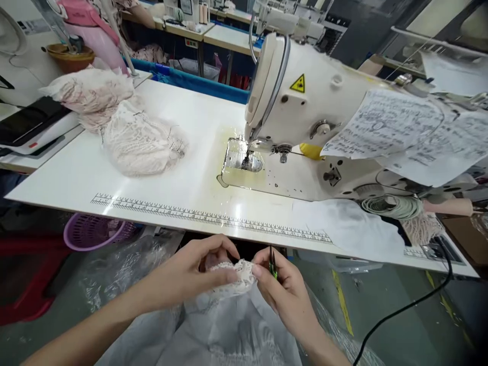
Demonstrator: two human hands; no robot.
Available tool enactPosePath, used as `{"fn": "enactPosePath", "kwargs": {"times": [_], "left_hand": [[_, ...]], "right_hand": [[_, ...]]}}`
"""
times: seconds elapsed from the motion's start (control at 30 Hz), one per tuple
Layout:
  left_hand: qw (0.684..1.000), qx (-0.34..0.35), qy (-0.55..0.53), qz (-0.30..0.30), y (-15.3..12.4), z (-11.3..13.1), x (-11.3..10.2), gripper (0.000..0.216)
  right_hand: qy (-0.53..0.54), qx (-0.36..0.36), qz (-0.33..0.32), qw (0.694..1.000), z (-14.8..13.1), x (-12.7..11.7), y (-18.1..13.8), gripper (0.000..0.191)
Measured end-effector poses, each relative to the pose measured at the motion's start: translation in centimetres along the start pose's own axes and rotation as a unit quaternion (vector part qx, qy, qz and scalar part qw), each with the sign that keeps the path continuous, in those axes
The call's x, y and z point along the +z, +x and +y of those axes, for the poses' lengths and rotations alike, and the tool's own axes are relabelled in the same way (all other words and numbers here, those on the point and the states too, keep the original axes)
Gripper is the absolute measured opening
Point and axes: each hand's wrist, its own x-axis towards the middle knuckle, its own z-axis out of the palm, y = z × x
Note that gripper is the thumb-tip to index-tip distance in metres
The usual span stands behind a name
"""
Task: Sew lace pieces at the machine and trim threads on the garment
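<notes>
Between my two hands, just off the table's front edge, is a small piece of white lace [246, 278]. My left hand [192, 272] is closed on it, thumb on top and fingers curled behind. The thumb and fingertips of my right hand [284, 290] pinch the lace's other end. Tucked in that same hand is a small pair of thread snips [272, 264], dark blades pointing up, with a bit of green showing. The rest of the snips is hidden by my fingers. Grey-white cloth [236, 330] lies over my lap below.
A white sewing machine [301, 96] stands beyond, papers [396, 127] hanging on it. Bunched lace pieces [139, 140] lie on the table's left, white cloth [351, 226] at its right. A printed ruler [206, 216] runs along the front edge. A purple basket [89, 234] sits below left.
</notes>
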Motion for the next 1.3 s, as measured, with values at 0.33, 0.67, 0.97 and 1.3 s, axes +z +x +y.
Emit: {"fn": "enactPosePath", "kwargs": {"times": [0.33,0.67,0.97,1.3], "left_hand": [[0.998,-0.022,-0.058,0.018,0.6,-2.8,1.6,0.032],[0.993,-0.056,-0.101,-0.005,1.3,-4.0,1.9,0.022],[0.99,-0.073,-0.121,0.002,1.3,-4.6,1.3,0.023],[0.992,-0.056,-0.115,0.012,1.0,-4.8,1.1,0.027]], "right_hand": [[-0.031,0.02,-0.035,0.999,1.6,0.1,-0.1,0.024],[-0.012,-0.004,0.041,0.999,3.3,0.1,0.4,0.03],[0.006,-0.012,0.08,0.997,4.5,0.5,0.2,0.027],[-0.004,-0.001,0.071,0.997,4.6,0.8,0.1,0.025]]}}
